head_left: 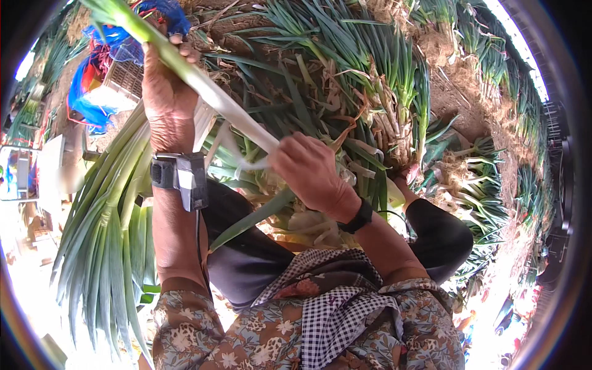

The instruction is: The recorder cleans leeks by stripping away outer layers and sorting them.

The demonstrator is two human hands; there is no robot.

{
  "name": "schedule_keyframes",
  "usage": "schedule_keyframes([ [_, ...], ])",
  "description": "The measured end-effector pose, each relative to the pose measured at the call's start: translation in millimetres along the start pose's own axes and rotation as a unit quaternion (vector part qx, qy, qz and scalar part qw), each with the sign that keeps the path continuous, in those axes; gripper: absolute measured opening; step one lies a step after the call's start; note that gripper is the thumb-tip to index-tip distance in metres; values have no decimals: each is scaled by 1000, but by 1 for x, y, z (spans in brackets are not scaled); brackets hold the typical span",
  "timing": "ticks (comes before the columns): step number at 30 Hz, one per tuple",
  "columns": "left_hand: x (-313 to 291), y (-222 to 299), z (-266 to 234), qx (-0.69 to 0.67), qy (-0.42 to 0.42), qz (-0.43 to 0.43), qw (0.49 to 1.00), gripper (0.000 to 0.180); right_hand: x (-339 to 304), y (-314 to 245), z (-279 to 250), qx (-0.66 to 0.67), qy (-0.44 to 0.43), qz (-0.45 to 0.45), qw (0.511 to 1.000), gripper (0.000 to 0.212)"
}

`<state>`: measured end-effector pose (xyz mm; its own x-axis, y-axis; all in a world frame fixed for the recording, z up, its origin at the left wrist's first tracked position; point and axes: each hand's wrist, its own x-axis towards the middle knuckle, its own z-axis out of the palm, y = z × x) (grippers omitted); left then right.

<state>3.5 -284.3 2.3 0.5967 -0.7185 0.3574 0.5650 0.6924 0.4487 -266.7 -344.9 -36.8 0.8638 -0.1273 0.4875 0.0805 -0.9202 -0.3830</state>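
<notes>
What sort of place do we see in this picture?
Perhaps a farm or market yard for fresh vegetables: heaps of leek-like plants lie on bare, earthy ground, the left hand holds one pale stalk, and blue netting lies off to the left.

Left grip [168,86] beyond clenched right grip [309,171]

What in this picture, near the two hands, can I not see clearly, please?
All in the head view:
- Lower end of the held stalk: hidden by the right hand.
- Leaf tips of that stalk: cut off by the upper edge.
- Right fingertips: curled out of sight behind the hand itself.
- Thin pale strip: blurred.
- Basket: partly covered by blue netting.
</notes>
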Motion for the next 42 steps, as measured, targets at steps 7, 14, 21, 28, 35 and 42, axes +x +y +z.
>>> schedule_keyframes([
  [7, 4, 24, -36, -46, 50, 50, 996, 34, -23, -6, 8, 358, 185, 96, 910, 26],
  [14, 15, 54, -45, -43, 81, 68, 993, 36, -58, 32, -26, 55, -114, 80, 989, 28],
  [21, -12, -3, -1, 51, 251, 109, 961, 26, 9, 13, -12, 85, -30, 165, 982, 22],
  [28, -16, -11, 2, 46, 289, 93, 952, 27, -10, 9, 11, 75, -42, 171, 981, 25],
  [35, -12, -19, 3, 55, 296, 125, 945, 25, -14, 17, 22, 51, -2, 169, 984, 26],
  [42, -14, -19, -10, 88, 369, 149, 913, 32, -13, 2, 32, 84, -24, 192, 977, 29],
])
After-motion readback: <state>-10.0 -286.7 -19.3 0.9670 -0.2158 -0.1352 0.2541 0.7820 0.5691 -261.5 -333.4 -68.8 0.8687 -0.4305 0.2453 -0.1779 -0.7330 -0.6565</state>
